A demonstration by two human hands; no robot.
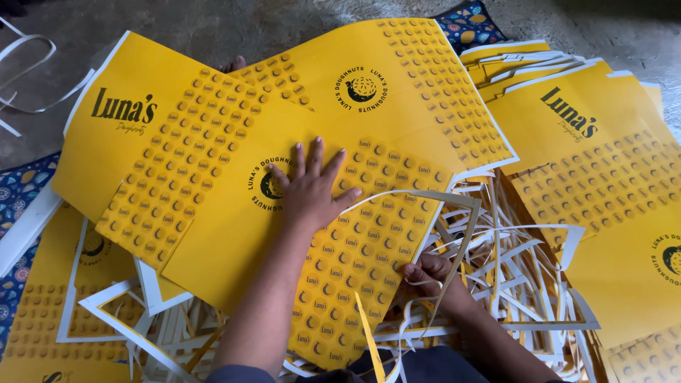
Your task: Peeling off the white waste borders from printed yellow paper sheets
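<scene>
Left hand (310,186) is spread wide, fingers fanned out, pressing flat on a yellow printed card sheet (234,234) that lies in the middle of the frame (round dark logo right under the fingertips). Right hand (428,275) sits lower, just right of centre, fingers curled shut around a thin white trim strip (454,245) that loops up along the sheet's right edge. Under and around that hand there's a tangled heap of white offcut strips (511,276). More yellow sheets: one overlapping at upper centre (397,78), a stack at the right of the frame (603,163). Grey floor (213,25) along the top.
</scene>
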